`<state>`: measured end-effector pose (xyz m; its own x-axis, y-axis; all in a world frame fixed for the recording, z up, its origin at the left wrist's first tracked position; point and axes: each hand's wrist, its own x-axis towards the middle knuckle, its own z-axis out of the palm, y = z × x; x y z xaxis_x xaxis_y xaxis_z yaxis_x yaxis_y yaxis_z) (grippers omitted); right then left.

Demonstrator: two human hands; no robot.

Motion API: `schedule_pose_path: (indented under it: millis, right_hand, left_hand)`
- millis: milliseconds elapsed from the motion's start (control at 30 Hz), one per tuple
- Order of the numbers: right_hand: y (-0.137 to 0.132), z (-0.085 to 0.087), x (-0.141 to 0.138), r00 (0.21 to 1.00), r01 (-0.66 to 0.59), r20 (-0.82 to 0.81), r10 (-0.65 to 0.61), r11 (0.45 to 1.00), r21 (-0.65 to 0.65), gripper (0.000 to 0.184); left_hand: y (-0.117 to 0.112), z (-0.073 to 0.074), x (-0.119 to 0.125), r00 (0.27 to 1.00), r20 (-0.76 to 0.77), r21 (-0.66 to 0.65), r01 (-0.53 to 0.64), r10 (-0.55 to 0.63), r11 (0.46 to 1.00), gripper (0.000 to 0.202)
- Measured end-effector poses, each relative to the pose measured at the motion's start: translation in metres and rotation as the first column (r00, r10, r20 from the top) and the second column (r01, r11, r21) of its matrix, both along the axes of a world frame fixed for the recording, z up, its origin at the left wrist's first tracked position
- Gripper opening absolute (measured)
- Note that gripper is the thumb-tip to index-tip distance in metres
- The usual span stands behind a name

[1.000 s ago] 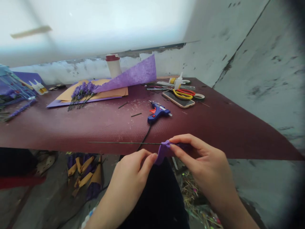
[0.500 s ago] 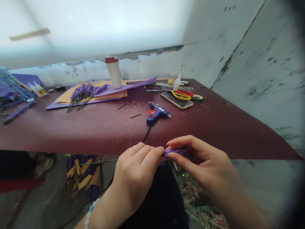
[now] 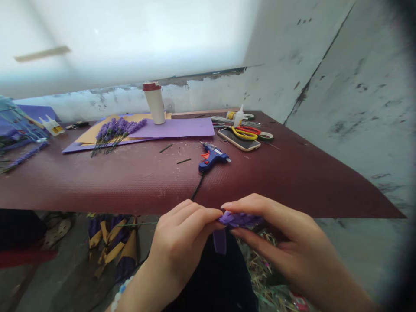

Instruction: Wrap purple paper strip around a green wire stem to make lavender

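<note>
In front of my lap, just below the table edge, a purple lavender-like craft flower lies sideways between my hands. A loose purple strip hangs from its left end. My left hand is closed, pinching that left end, and a thin green stem sticks out to the left behind it. My right hand holds the flower's right part between thumb and fingers. On the table ahead lies a blue hot glue gun with an orange trigger, touched by neither hand.
Finished purple flowers lie on purple and tan paper sheets, beside a white cup with a red lid. A phone, scissors and a glue bottle lie back right. Wrapped bouquets stand below left.
The fingers of my right hand have parted slightly, showing more of the flower. The purple strip now hangs down in sight. The purple sheet's raised right end has dropped flat.
</note>
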<state>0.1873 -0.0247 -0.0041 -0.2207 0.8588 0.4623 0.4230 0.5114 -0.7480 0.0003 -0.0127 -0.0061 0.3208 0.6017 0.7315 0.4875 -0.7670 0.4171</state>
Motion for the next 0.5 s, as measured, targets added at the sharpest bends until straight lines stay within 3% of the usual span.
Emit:
schedule_pose_path:
  millis: [167,333,500]
  right_hand:
    - [0.004,0.0,-0.003,0.999,0.011,-0.032,-0.012,0.999,-0.035,0.012]
    - [0.006,-0.001,-0.003,0.994,0.079,-0.067,-0.092,0.981,-0.177,0.006]
    - [0.009,-0.004,-0.005,0.976,0.084,-0.161,-0.143,0.942,-0.325,0.003]
  left_hand:
    - [0.001,-0.002,-0.002,1.0,-0.026,-0.067,0.001,-0.002,0.998,0.019]
    - [-0.001,-0.009,-0.007,1.0,-0.011,-0.136,0.01,-0.011,0.991,0.014]
    - [0.0,-0.009,-0.007,0.999,-0.038,-0.077,-0.017,0.014,0.997,0.017]
